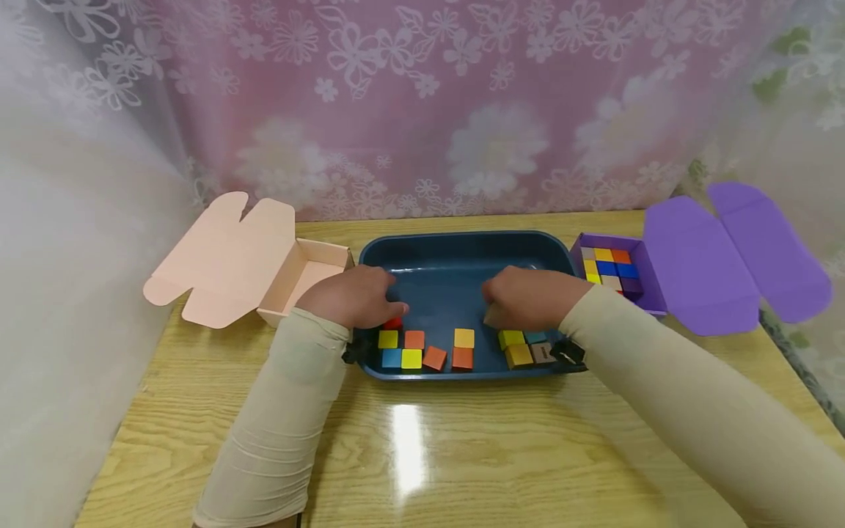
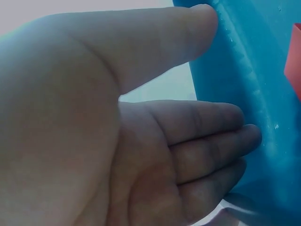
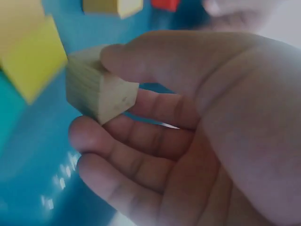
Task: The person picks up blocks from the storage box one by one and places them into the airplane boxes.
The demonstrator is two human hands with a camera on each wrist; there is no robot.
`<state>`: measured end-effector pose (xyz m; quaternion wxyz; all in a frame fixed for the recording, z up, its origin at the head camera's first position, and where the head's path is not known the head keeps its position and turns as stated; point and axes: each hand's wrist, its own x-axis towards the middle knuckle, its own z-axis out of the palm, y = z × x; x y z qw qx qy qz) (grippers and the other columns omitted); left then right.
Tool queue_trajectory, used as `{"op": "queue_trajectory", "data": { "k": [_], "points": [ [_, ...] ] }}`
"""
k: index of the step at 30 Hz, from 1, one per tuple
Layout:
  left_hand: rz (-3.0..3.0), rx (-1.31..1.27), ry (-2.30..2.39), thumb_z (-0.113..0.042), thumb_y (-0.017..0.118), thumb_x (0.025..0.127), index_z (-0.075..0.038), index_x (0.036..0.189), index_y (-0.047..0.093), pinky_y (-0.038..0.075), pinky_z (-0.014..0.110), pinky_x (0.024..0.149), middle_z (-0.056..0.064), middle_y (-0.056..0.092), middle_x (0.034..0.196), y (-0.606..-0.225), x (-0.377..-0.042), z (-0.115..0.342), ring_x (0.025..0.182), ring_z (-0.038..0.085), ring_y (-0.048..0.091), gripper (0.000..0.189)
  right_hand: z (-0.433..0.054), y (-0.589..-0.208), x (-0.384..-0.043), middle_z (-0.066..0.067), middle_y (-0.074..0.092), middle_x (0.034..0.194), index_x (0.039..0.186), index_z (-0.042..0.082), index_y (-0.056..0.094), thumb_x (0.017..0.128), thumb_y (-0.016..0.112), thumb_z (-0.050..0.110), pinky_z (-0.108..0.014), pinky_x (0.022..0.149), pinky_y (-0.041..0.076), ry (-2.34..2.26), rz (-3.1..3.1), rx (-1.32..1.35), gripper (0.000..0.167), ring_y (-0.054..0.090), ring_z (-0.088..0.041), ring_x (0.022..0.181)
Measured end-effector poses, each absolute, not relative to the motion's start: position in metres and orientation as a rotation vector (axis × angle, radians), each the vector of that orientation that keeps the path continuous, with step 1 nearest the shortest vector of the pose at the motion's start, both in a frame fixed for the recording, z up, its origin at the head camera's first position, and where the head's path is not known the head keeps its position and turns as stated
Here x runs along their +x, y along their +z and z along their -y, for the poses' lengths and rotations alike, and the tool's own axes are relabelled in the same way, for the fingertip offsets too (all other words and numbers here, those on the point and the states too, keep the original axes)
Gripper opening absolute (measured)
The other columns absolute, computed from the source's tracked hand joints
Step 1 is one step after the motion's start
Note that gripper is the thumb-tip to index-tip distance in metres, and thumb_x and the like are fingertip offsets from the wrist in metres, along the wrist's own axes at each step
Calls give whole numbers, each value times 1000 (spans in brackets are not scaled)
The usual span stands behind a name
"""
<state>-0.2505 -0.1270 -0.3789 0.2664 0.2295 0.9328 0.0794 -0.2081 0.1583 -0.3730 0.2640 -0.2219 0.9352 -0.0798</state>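
Note:
My right hand (image 1: 531,297) pinches a pale wooden cube (image 3: 96,89) between thumb and fingers, over the right part of a dark blue tray (image 1: 442,286). Just below it in the head view stand a yellow-green block (image 1: 510,339), a yellow block (image 1: 518,356), a grey-brown block (image 1: 543,353) and a teal one. Over the tray's left end, my left hand (image 1: 356,297) has thumb and fingers apart, with nothing between them in the left wrist view. A red block (image 1: 392,323) lies by its fingertips, partly hidden. Several coloured blocks line the tray's near side, among them a blue block (image 1: 392,358).
To the left, a peach box (image 1: 280,297) has its lid folded out. On the right, a purple box (image 1: 653,293), also with its lid out, holds several coloured blocks (image 1: 607,269). All stand on a wooden table (image 1: 488,447) before a floral curtain (image 1: 409,110).

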Motion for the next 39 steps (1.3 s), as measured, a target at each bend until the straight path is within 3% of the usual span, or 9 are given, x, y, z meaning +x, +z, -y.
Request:
{"op": "queue_trajectory", "data": {
  "k": [7, 10, 14, 18, 26, 33, 39],
  "points": [
    [-2522, 598, 214, -48, 67, 110, -8, 164, 55, 51, 54, 117, 13, 54, 166, -377, -250, 130, 141, 29, 61, 68, -231, -347, -206, -4, 72, 105, 122, 2, 75, 107, 76, 18, -47, 82, 62, -256, -2748, -623, 22, 66, -16, 84],
    [-2525, 593, 214, -48, 67, 110, -8, 164, 54, 51, 55, 118, 13, 54, 166, -377, -250, 131, 141, 30, 61, 68, -268, -349, -204, -5, 71, 101, 120, -1, 76, 107, 72, 15, -47, 80, 60, -226, -2814, -502, 20, 65, -19, 83],
    [-2530, 584, 216, -48, 67, 110, -9, 165, 53, 50, 55, 118, 12, 54, 167, -378, -251, 132, 143, 30, 60, 69, -308, -357, -202, -4, 68, 87, 105, 0, 75, 104, 63, 9, -45, 72, 54, -163, -2828, -342, 16, 60, -22, 75],
    [-2529, 596, 213, -48, 67, 110, -8, 166, 51, 48, 57, 120, 13, 52, 168, -378, -251, 132, 148, 33, 56, 70, -331, -365, -197, -6, 70, 92, 102, 4, 78, 100, 67, 9, -48, 76, 56, -14, -2804, -307, 12, 60, -27, 80],
    [-2526, 613, 206, -47, 66, 111, -7, 166, 51, 48, 57, 120, 15, 52, 168, -378, -250, 129, 149, 34, 55, 70, -343, -385, -198, -6, 71, 91, 98, 8, 78, 99, 77, 8, -46, 73, 55, 38, -2741, -310, 2, 60, -27, 79],
    [-2517, 619, 206, -48, 67, 110, -8, 164, 54, 52, 54, 117, 14, 55, 165, -378, -252, 125, 139, 30, 62, 68, -336, -386, -192, -4, 70, 86, 100, 4, 77, 96, 78, 2, -42, 68, 57, 1, -2789, -349, 5, 59, -22, 73],
    [-2517, 610, 221, -48, 67, 110, -8, 166, 52, 49, 55, 119, 12, 53, 168, -380, -253, 127, 145, 31, 59, 70, -320, -394, -173, 5, 71, 86, 102, 13, 80, 101, 82, 14, -41, 72, 58, -161, -2844, -459, 3, 62, -14, 75]
  ]
}}
